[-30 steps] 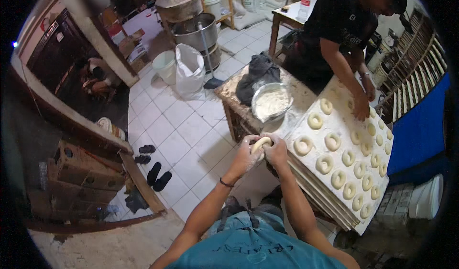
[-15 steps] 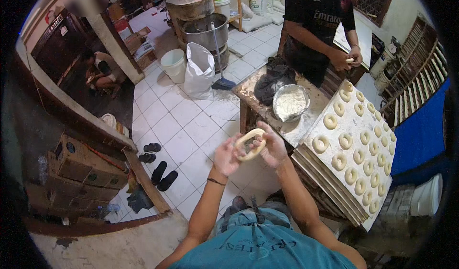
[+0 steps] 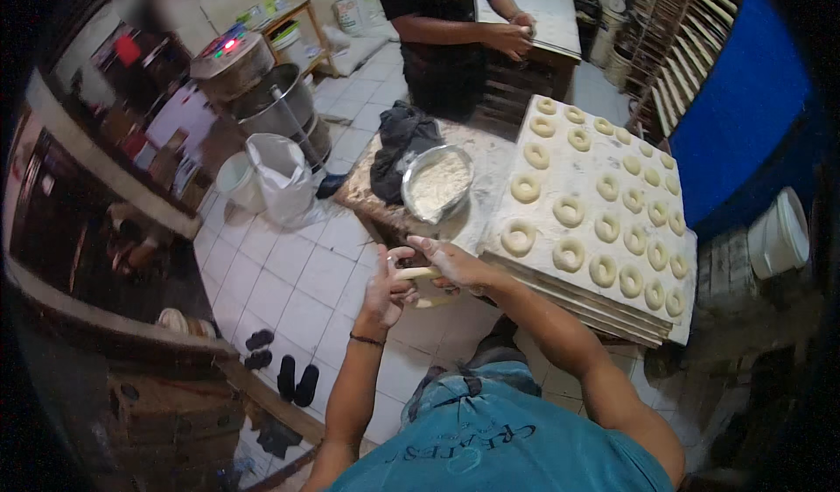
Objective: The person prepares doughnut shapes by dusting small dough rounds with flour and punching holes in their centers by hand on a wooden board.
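Note:
A ring of pale dough hangs stretched between my two hands, above the tiled floor and just short of the low table. On its left side, my left hand has its fingers curled through and around the loop. My right hand grips the opposite side, its fingers partly hidden by the hand's own back. Both hands are dusted with flour. Beyond them a metal bowl of flour stands on the table. To the right, rows of dough rings lie on the top board of a stack.
A co-worker in a black shirt handles something small at the far side. Dark cloth lies beside the bowl. A white sack, a bucket and a mixer stand at left; black sandals sit on the floor.
My view has swung right, so the table and boards appear further left. The dough ring has tipped from face-on to nearly edge-on between my hands.

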`<state>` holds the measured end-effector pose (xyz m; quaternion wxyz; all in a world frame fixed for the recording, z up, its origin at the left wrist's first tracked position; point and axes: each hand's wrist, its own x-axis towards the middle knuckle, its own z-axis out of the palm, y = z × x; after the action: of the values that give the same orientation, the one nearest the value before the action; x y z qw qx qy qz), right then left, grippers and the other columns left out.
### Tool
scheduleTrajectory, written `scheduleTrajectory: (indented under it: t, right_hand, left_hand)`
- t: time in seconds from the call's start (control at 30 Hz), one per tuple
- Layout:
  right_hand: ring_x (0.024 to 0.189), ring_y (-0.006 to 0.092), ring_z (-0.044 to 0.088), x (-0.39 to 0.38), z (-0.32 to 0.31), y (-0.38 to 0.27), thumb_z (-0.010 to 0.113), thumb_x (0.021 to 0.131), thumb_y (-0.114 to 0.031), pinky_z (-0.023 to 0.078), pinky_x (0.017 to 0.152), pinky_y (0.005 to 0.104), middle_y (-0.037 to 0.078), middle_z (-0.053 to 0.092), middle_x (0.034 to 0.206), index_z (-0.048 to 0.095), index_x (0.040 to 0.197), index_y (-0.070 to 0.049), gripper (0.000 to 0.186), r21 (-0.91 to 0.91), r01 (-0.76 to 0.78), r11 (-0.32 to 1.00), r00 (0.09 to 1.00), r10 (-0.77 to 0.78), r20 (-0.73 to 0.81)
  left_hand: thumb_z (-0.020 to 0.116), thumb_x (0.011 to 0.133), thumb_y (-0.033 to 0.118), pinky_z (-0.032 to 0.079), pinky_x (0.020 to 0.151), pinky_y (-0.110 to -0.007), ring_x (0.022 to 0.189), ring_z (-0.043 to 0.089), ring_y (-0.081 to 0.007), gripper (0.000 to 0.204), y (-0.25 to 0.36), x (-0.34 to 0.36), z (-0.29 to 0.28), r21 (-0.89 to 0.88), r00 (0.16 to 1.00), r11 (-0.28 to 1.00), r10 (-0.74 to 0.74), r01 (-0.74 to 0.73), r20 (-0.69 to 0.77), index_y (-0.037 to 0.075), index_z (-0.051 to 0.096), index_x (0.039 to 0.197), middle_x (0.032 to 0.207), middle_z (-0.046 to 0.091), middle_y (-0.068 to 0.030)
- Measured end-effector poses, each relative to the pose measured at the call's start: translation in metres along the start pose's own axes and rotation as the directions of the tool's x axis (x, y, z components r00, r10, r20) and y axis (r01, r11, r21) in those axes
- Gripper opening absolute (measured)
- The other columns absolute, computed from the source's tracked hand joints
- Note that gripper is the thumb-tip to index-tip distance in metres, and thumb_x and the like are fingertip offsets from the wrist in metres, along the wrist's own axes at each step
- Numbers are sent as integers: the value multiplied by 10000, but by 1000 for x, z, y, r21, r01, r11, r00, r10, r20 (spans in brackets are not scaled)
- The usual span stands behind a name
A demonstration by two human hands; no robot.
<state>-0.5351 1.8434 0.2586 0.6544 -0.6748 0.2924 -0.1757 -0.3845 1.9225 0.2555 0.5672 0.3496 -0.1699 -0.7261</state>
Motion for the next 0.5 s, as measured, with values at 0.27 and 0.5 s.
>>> scheduleTrajectory:
  t: [0.27,0.5]
  right_hand:
    - [376,75,257,-51,-97,5,395,912,-291,266,364,203,-31,288,506,430,999,-119,196,868,405,286,790,369,-490]
    - [508,95,427,-125,-210,64,327,926,-322,368,412,230,52,466,677,395,1149,-130,302,906,147,398,918,285,-275]
  left_hand:
    - [400,874,305,388,497,-216,490,436,-96,340,-104,129,56,-593,981,805,135,-29,136,27,460,1062,646,489,-32]
    - [408,890,367,467,505,-243,546,512,-129,436,-105,194,177,137,723,774,-629,619,285,115,374,1244,799,539,-55]
